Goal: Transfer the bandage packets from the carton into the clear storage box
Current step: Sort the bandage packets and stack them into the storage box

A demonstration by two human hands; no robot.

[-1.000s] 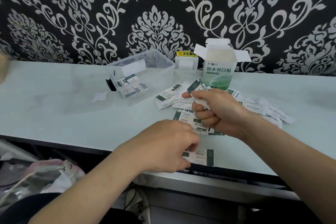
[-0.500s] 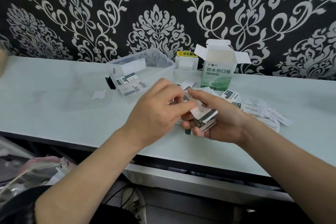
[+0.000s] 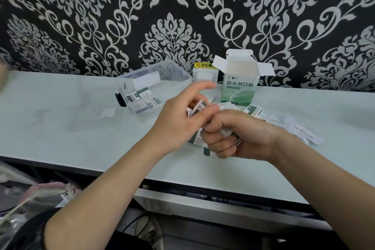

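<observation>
The green and white bandage carton [image 3: 239,85] stands upright at the back of the table with its top flaps open. Left of it sits the clear storage box [image 3: 162,79], lid off, with a few packets inside. Loose bandage packets [image 3: 298,128] lie scattered on the table right of my hands. My right hand [image 3: 239,136] grips a small stack of packets in a curled fist. My left hand [image 3: 182,119] meets it from the left and pinches packets [image 3: 200,105] at the top of that stack, index finger stretched toward the carton.
A clear lid [image 3: 109,115] lies flat on the pale table [image 3: 60,132] left of the box. A white wall socket [image 3: 205,75] with a yellow warning label sits behind the carton. Patterned wallpaper backs the table. Plastic bags [image 3: 30,199] lie below the table's front edge at left.
My left hand left the packet at the table's front edge and rose to join my right hand. Both hands now bunch the packets together slightly farther from the table edge.
</observation>
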